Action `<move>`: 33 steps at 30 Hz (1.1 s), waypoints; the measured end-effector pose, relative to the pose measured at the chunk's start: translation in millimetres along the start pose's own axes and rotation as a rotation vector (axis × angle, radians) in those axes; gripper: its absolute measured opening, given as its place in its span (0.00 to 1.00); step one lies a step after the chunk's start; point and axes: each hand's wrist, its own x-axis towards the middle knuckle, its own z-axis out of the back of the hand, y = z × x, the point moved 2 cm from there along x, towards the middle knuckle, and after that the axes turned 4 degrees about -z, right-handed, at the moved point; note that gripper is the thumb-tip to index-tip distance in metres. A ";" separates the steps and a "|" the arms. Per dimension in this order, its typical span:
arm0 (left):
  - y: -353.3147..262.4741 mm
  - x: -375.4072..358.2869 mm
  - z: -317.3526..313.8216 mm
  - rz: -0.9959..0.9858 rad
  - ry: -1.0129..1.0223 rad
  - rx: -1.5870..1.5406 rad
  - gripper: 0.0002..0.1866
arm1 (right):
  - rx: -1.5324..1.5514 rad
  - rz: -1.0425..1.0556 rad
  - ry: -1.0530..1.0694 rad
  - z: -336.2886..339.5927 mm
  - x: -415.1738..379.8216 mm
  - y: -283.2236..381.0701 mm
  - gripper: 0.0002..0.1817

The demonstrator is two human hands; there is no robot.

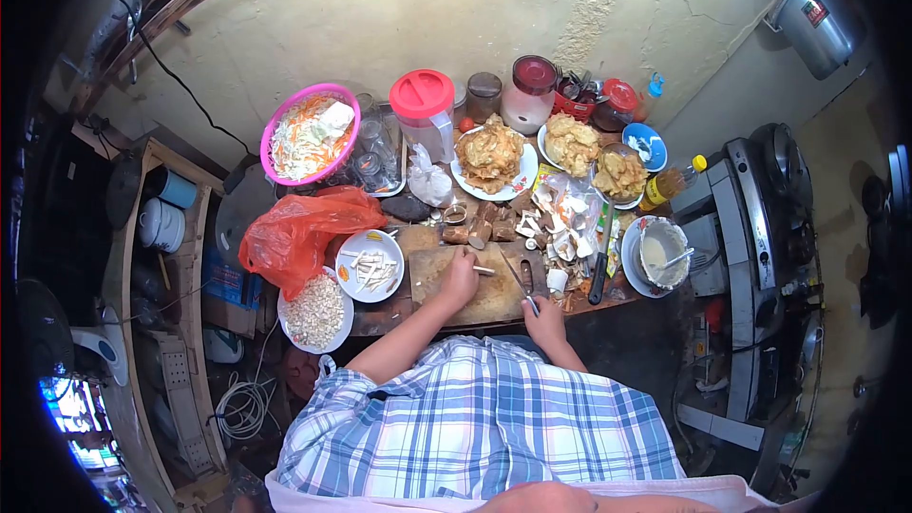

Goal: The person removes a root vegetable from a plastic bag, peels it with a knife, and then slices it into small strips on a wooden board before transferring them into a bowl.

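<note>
My left hand [459, 282] is closed around a white strip of peeled root [484, 270] over the wooden cutting board [432, 275]. My right hand [544, 320] grips a knife [515, 275] at the board's right side, its blade pointing away from me and apart from the strip. Left of the board, a white plate [396, 286] bears several similar white strips [370, 269]. A bowl of small white diced pieces [314, 312] stands nearer me. Beyond the board lie brown unpeeled root pieces [482, 230], and to the right is a heap of peelings [567, 228].
A red plastic bag [304, 228] and a pink basin of shredded vegetables [311, 138] are at left. Plates of fried food [491, 154] and a red-lidded pitcher [423, 109] stand behind. A black-handled knife [598, 275] and a batter bowl [662, 252] lie right.
</note>
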 end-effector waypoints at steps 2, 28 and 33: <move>2.2 -4.5 10.0 -0.010 -0.062 0.005 0.05 | 0.008 -0.022 0.049 2.5 0.2 5.5 0.18; 39.3 -49.8 39.2 -0.188 0.045 -0.018 0.07 | -0.255 0.264 0.331 -50.0 -0.3 14.9 0.20; 34.2 -21.9 28.6 -0.123 -0.144 -0.114 0.05 | -0.270 0.264 0.294 -51.2 -7.8 20.3 0.19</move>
